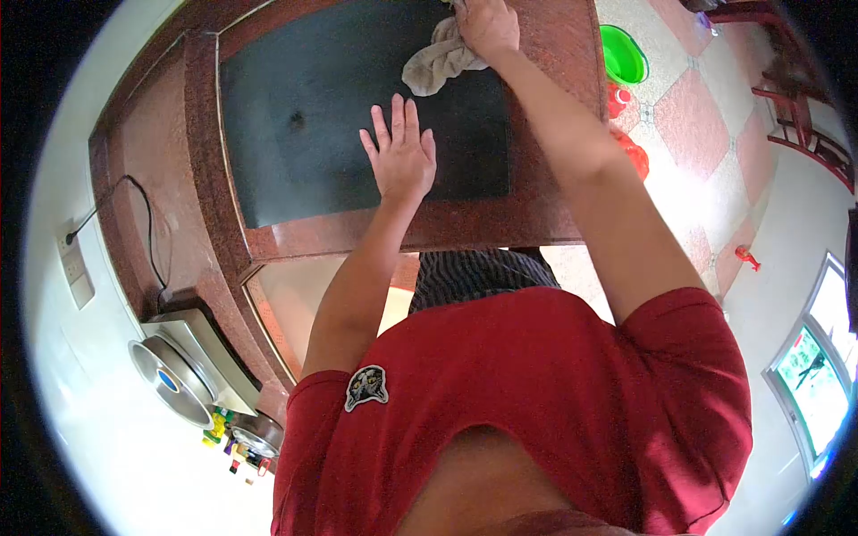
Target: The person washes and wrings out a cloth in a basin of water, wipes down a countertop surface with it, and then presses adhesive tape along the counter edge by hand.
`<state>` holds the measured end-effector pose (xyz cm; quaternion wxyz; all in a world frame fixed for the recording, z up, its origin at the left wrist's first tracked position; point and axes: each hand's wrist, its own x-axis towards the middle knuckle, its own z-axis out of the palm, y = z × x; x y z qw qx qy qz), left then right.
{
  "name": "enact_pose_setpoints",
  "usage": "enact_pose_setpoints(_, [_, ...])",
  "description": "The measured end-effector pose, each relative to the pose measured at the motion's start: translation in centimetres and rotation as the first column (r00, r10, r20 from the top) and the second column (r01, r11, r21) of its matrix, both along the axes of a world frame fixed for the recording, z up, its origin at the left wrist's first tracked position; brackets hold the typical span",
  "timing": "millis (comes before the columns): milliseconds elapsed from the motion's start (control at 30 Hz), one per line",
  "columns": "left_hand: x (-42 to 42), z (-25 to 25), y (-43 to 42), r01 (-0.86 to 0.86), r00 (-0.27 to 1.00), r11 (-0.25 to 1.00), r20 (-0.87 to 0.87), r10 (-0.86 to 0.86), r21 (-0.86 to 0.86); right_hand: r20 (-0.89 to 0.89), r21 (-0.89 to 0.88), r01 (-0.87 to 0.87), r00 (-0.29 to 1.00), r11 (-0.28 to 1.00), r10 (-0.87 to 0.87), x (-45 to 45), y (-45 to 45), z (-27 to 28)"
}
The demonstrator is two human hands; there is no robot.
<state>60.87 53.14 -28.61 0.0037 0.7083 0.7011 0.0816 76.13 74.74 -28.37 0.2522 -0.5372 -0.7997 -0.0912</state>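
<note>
My left hand [402, 154] lies flat with its fingers spread on a black sheet-like panel [313, 174] set on the reddish-brown counter [559, 210]. Farther out, at the top of the view, my right hand [487, 29] is closed on a crumpled beige cloth [440, 64]. The cloth rests on the far right part of the black panel, ahead of my left hand. Part of the cloth is hidden under the right hand. A small dark spot [298, 119] shows on the panel, left of my left hand.
Right of the counter, a green bucket [623, 55] and red items [618, 100] stand on the tiled floor. A black cord [143, 201] runs from a wall socket [73, 259] across the left ledge. Metal pans [170, 384] and bottles [214, 427] sit lower left.
</note>
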Motion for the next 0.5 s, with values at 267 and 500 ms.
enact_pose_setpoints(267, [-0.1,0.3,-0.1,-0.004,1.000,0.996,0.007,0.004,-0.089,-0.194,-0.155,0.015,0.980,0.988,-0.045,0.4,-14.0,-1.1])
enact_pose_setpoints(500, [-1.3,0.1,-0.2,0.078,0.996,0.989,0.052,-0.072,-0.123,-0.173,-0.274,0.276,0.928,0.921,-0.330,-3.4,-24.3,-0.5])
